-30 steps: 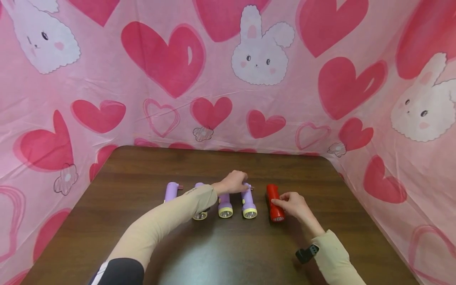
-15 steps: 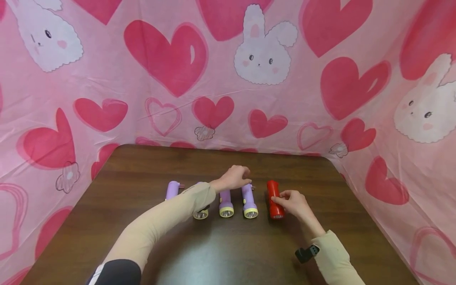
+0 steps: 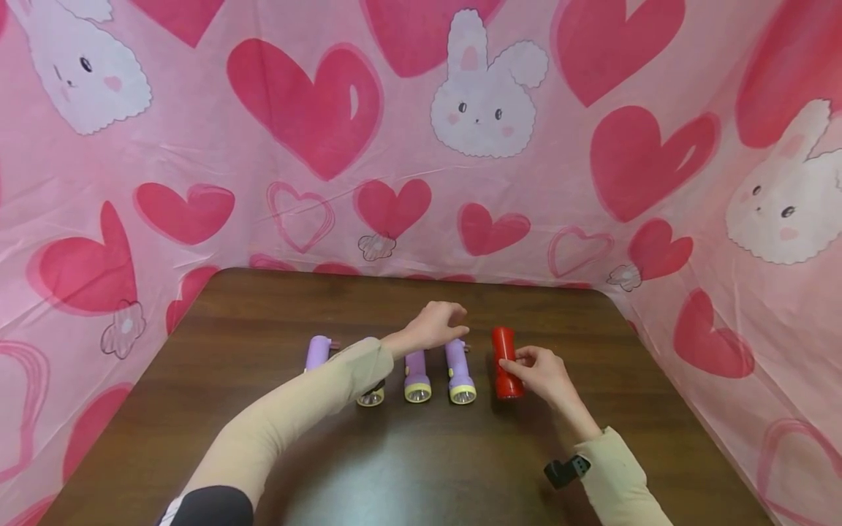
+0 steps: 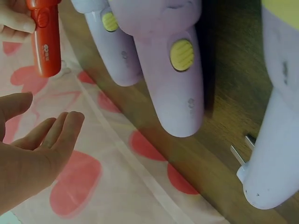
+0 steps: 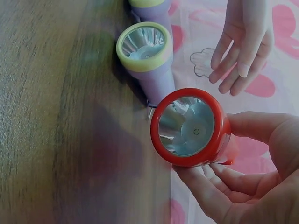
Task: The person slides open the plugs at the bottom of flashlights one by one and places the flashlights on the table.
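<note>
A red flashlight is gripped between the thumb and fingers of my right hand. Its lens faces the camera in the right wrist view, and it appears raised off the table. My left hand hovers above the back ends of the purple flashlights, fingers extended and holding nothing, as the left wrist view also shows. Several purple flashlights with yellow rims lie in a row; the rightmost one is closest to my left fingertips. Beside it lies another purple flashlight. My left sleeve partly covers the two at the left.
The brown wooden table bears all the flashlights. Metal plug prongs stick out from the side of one purple flashlight. A pink cloth with hearts and rabbits encloses the table's back and sides.
My right hand has shifted the red flashlight slightly away from me and tipped it, so its lens shows less in the head view. My left hand has risen a little and its fingers have spread.
</note>
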Motion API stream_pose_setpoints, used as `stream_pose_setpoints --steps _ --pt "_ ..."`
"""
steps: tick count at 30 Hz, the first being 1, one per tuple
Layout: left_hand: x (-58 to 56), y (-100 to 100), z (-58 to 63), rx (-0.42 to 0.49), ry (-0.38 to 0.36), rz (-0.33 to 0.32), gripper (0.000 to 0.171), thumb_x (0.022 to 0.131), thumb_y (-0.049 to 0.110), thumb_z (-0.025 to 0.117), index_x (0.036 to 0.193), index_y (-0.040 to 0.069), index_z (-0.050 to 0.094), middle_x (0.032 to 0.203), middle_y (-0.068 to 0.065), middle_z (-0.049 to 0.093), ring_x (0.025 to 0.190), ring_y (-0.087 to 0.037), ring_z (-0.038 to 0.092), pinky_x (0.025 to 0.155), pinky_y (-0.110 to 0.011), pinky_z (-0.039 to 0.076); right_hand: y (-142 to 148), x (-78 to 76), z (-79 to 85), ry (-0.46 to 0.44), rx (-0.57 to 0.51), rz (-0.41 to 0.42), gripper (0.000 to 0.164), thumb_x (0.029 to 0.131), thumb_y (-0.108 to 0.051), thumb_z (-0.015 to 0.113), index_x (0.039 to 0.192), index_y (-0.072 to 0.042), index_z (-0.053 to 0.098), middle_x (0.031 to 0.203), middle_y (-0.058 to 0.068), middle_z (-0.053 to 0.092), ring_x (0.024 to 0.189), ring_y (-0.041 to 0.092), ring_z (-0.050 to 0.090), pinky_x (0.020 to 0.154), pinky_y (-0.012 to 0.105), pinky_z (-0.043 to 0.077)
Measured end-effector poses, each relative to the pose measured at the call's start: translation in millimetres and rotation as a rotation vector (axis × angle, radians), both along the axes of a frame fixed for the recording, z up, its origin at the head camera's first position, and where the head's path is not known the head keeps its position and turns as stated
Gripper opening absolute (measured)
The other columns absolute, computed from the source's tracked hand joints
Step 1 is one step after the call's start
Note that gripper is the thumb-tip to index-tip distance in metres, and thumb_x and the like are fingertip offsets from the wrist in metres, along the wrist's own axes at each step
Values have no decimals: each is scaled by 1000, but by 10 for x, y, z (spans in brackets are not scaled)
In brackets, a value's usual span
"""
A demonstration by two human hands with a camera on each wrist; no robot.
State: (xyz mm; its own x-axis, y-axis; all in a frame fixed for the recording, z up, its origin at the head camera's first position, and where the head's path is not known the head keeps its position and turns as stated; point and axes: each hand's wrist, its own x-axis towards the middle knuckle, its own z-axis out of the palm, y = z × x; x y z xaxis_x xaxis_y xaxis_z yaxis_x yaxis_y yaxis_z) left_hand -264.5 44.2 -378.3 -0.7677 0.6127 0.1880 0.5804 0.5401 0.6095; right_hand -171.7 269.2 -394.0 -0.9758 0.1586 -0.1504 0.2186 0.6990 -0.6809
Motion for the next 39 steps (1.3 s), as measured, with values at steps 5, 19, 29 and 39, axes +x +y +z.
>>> stream_pose_setpoints --steps 5,19,29,39 --pt "35 -10 24 30 -4 -11 36 93 19 68 123 -1 65 122 -15 70 116 -27 66 101 -39 53 -19 12 26 62 21 12 44 90 -31 72 115 5 64 99 20 71 73 18 62 65 28 57" --pt "141 -6 99 70 -29 -38 38 93 20 68 126 1 64 124 -13 70 116 -25 66 101 -38 53 -107 82 123 155 -2 46 39 91 -28 71 115 2 64 104 20 73 83 21 68 75 36 61" --pt "200 10 187 121 -15 -64 38 93 18 68 126 0 63 125 -16 69 116 -30 66 100 -40 53 -202 141 225 175 -16 61 39 90 -26 71 117 2 63 108 21 72 88 23 70 78 40 61" --pt "231 2 248 151 -29 -70 39 94 18 68 128 0 62 126 -16 68 117 -32 66 101 -40 53 -237 165 252 215 4 78 38 89 -23 72 116 2 64 107 21 72 87 25 71 77 40 61"
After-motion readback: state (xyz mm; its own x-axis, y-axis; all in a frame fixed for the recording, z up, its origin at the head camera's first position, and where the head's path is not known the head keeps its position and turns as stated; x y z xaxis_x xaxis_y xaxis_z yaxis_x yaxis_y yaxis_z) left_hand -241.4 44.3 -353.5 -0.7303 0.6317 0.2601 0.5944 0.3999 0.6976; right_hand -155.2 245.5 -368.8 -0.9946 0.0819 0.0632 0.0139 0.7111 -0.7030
